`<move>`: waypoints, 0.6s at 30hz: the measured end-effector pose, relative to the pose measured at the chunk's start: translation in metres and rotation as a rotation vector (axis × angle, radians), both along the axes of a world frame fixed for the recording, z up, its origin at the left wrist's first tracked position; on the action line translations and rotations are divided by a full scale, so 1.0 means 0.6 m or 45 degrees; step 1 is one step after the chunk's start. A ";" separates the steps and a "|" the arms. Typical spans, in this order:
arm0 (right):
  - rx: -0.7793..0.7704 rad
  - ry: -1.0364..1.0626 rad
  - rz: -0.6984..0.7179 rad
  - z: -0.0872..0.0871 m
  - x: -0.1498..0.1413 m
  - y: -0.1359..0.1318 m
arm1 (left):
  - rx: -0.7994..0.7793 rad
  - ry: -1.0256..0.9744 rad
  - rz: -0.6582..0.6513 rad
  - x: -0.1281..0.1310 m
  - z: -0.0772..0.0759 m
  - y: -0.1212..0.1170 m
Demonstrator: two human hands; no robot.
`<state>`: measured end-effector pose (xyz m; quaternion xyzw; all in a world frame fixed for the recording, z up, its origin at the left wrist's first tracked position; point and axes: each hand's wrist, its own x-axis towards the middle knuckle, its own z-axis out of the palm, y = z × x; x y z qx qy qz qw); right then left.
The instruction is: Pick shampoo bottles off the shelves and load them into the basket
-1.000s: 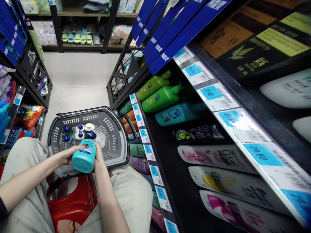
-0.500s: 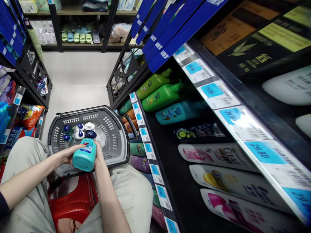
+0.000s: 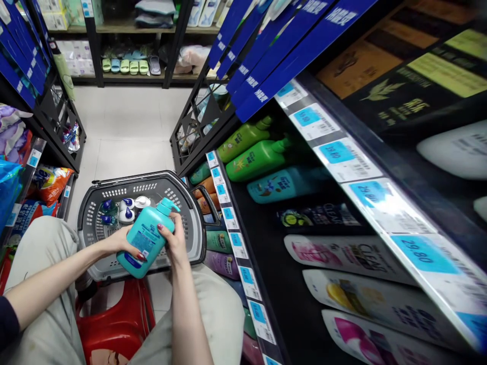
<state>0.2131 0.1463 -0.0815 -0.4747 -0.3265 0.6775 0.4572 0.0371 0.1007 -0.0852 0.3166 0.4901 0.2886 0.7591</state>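
Observation:
A teal pump bottle [image 3: 146, 237] is held in both hands, tilted with its pump up and to the right, over the front of a grey shopping basket [image 3: 186, 213]. My left hand [image 3: 124, 246] grips its lower left side. My right hand [image 3: 175, 239] wraps its right side near the neck. Several blue and white bottle tops [image 3: 120, 210] lie inside the basket behind it.
A red plastic stool [image 3: 110, 324] sits between my knees. On the right, dark shelves carry green bottles [image 3: 258, 158], a teal bottle [image 3: 283, 183] and flat-lying shampoo bottles [image 3: 342, 251] behind blue price tags. Snack bags [image 3: 49, 182] fill the left shelf. White floor tiles run ahead.
The teal bottle has risen out of the basket and turned, its pump now pointing up and right. Both hands moved up with it; the view shifted slightly down.

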 end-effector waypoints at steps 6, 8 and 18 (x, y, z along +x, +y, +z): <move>-0.008 -0.594 0.416 0.097 0.103 0.006 | 0.440 0.468 -0.283 0.015 -0.015 -0.020; 0.094 -0.955 0.669 0.123 0.119 -0.002 | 0.505 0.569 -0.411 0.025 -0.023 -0.031; 0.331 -1.722 1.528 0.141 0.082 -0.025 | 0.822 0.667 -0.699 0.021 -0.081 -0.028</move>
